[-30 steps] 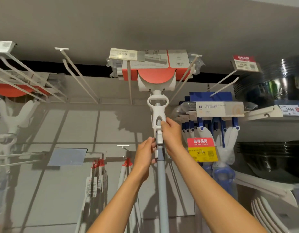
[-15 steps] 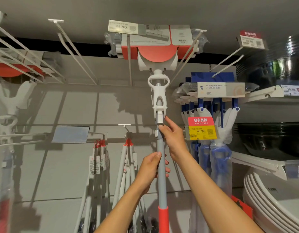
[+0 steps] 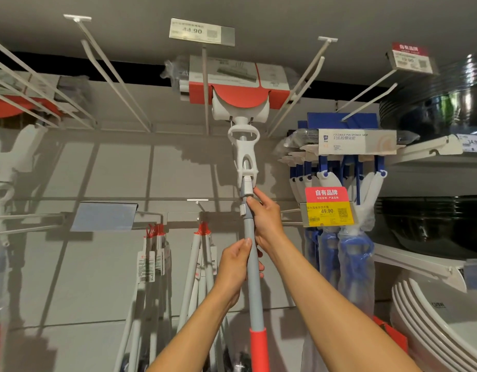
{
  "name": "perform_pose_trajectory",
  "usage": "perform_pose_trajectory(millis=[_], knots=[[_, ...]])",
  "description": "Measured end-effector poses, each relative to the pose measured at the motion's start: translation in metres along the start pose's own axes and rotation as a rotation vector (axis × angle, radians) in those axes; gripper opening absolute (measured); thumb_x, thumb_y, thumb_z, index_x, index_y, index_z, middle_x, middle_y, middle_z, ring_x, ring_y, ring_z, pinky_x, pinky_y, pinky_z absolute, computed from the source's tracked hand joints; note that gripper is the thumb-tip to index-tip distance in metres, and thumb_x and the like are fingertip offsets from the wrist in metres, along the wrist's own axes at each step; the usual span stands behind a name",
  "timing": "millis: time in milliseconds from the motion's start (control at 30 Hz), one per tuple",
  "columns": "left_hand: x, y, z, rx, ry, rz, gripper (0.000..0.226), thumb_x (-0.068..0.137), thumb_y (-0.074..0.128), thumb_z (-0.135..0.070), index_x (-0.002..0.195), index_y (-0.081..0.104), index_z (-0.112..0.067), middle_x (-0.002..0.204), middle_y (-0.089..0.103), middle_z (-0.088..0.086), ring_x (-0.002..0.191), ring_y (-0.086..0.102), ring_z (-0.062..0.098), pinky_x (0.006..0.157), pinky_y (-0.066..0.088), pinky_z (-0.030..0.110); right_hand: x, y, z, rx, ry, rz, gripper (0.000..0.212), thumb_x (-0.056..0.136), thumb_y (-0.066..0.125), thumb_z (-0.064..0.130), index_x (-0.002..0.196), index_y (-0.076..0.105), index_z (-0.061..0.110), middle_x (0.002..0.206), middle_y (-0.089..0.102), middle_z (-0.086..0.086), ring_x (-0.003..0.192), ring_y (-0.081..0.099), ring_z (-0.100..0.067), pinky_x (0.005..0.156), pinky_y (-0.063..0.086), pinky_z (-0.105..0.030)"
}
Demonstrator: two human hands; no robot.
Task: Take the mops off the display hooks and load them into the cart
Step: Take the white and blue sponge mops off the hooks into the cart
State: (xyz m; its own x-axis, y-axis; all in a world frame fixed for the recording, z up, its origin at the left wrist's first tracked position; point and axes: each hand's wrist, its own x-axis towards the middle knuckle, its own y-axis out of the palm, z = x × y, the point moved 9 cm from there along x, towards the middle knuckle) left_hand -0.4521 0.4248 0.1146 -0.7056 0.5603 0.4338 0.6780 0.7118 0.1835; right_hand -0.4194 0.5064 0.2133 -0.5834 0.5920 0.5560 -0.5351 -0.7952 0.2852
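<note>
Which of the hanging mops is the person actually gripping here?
The red-headed mop at centre: left hand and right hand grip its grey pole. The blue sponge mops hang untouched.

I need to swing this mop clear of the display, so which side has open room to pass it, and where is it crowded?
Left of the mop pole, bare wall panel runs to the blank sign holder. Right is crowded: blue sponge mops and stacked basins. Below left hang white-handled mops; bare hooks jut overhead.
</note>
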Motion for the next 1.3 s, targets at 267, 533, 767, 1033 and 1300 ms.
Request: perform_pose_trajectory(millis=[267,533,767,1033,1300], knots=[[0.027,-0.022,0.006,-0.077,-0.038,-0.032,0.032,0.107,0.047,-0.028,0.103,0.065,-0.001,0.076,0.064,0.011,0.056,0.058,0.02,0.056,0.054,0.035,0.033,0.019,-0.026,0.018,0.037,-0.045,0.039,0.098,0.056,0.001,0.135,0.06,0.014,0.095,0.064,-0.011,0.075,0.055,-0.018,0.078,0.05,-0.036],[0.043,-0.025,0.019,-0.058,-0.086,0.004,0.038,0.106,0.047,-0.031,0.109,0.063,0.003,0.077,0.063,0.01,0.057,0.06,0.019,0.055,0.056,0.034,0.046,0.015,-0.042,0.008,0.047,-0.073,0.041,0.098,0.056,0.002,0.137,0.059,0.014,0.087,0.067,-0.005,0.07,0.056,-0.015,0.072,0.051,-0.032],[0.055,-0.023,0.028,-0.009,-0.085,-0.007,0.039,0.106,0.046,-0.032,0.111,0.062,0.003,0.08,0.062,0.01,0.058,0.06,0.019,0.058,0.058,0.035,0.061,0.008,-0.055,0.039,0.052,-0.052,0.043,0.098,0.056,0.001,0.14,0.056,0.012,0.106,0.068,-0.01,0.074,0.059,-0.014,0.083,0.052,-0.036],[0.078,-0.028,0.047,0.024,-0.092,-0.04,0.034,0.107,0.045,-0.032,0.104,0.065,-0.004,0.079,0.06,0.009,0.058,0.058,0.02,0.06,0.056,0.035,0.082,0.004,-0.078,0.089,0.057,-0.039,0.044,0.097,0.056,-0.001,0.138,0.057,0.012,0.106,0.07,-0.005,0.084,0.063,-0.017,0.088,0.053,-0.038],[0.101,-0.033,0.068,0.078,-0.114,-0.067,0.034,0.108,0.042,-0.031,0.101,0.063,-0.005,0.084,0.061,0.01,0.062,0.059,0.019,0.063,0.056,0.037,0.098,-0.001,-0.1,0.068,0.043,-0.02,0.044,0.096,0.057,0.0,0.138,0.058,0.013,0.097,0.071,-0.002,0.083,0.063,-0.015,0.083,0.054,-0.033]])
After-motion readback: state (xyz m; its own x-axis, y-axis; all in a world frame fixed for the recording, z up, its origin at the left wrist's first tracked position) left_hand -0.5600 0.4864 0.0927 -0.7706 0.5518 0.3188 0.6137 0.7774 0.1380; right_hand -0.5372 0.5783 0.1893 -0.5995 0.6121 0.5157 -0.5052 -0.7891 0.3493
